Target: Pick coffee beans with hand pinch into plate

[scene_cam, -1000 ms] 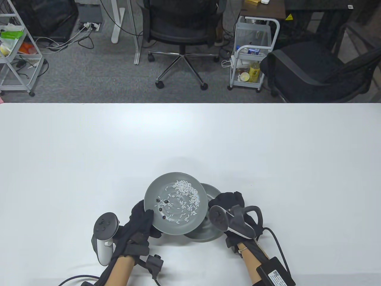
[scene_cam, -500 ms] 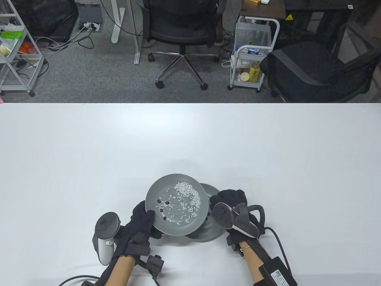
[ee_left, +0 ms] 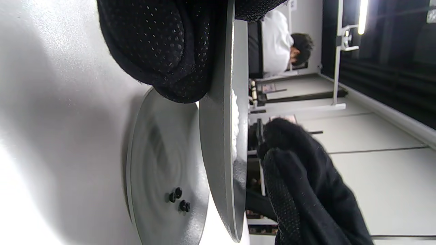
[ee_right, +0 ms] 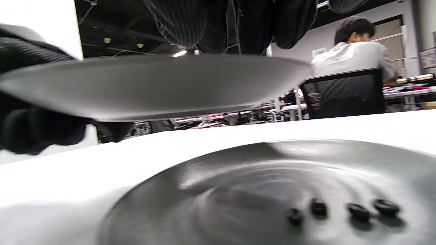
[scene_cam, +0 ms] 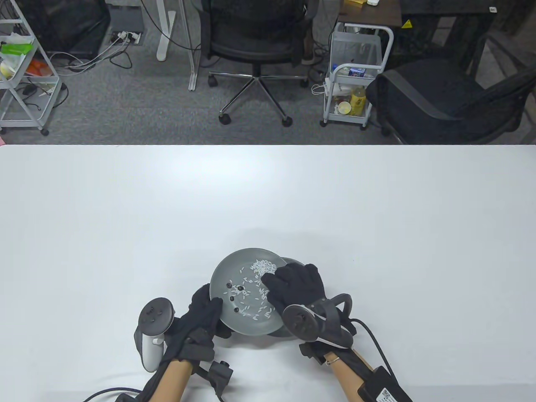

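My left hand point(scene_cam: 210, 307) grips the left rim of a grey plate point(scene_cam: 228, 264) and holds it raised and tilted. White rice grains point(scene_cam: 263, 266) and several dark coffee beans point(scene_cam: 231, 299) lie in it. My right hand point(scene_cam: 271, 285) hovers over this plate's right side, fingertips by the rice; its fingers hide whether they pinch anything. A second grey plate point(scene_cam: 293, 263) rests on the table beneath, mostly hidden. The right wrist view shows it point(ee_right: 218, 177) with several beans point(ee_right: 357, 211) under the raised plate point(ee_right: 153, 85). The left wrist view shows the raised plate edge-on point(ee_left: 221, 143).
The white table point(scene_cam: 268, 197) stretches far and wide around the plates. The lower plate point(ee_left: 160, 163) lies flat on it right of my left hand. Chairs and carts stand on the floor beyond the far edge.
My right hand has moved left from beside the plates to over the raised plate's right side. The raised plate has shifted slightly right and toward me in my left hand.
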### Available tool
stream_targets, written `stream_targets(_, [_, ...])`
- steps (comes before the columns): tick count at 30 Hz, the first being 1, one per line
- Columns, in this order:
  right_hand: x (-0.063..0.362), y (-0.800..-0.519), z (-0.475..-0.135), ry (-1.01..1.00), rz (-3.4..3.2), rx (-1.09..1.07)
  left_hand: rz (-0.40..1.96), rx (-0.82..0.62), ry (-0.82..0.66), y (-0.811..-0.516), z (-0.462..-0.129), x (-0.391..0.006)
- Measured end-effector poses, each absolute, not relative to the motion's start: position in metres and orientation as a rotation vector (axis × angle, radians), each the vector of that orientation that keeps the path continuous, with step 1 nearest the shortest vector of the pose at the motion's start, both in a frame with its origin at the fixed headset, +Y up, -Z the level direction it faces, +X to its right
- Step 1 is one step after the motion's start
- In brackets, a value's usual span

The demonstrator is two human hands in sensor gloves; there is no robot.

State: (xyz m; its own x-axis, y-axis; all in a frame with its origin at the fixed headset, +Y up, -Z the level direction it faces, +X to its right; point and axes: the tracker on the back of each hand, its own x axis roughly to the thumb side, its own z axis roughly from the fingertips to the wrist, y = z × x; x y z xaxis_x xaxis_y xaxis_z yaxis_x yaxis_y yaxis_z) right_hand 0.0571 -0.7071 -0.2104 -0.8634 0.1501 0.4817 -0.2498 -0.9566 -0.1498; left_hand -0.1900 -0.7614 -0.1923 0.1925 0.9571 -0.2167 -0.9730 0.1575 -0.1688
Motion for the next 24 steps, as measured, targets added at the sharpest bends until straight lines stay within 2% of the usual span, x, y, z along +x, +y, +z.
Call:
stream_targets(11, [0.024, -0.712, -0.194, -0.245, 2.884, 0.924, 1.373, -0.29, 0.04, -0.761, -0.192, -0.187])
stream_targets(20, [0.018, -0.713, -0.188, -0.292, 2.911, 0.979, 1.365, -0.289, 0.035, -0.762, -0.191, -0.187])
stream_targets(24, [0.016, -0.711, -0.185, -0.384, 2.892, 0.974, 1.355, -0.295, 0.019, -0.761, -0.191, -0.184])
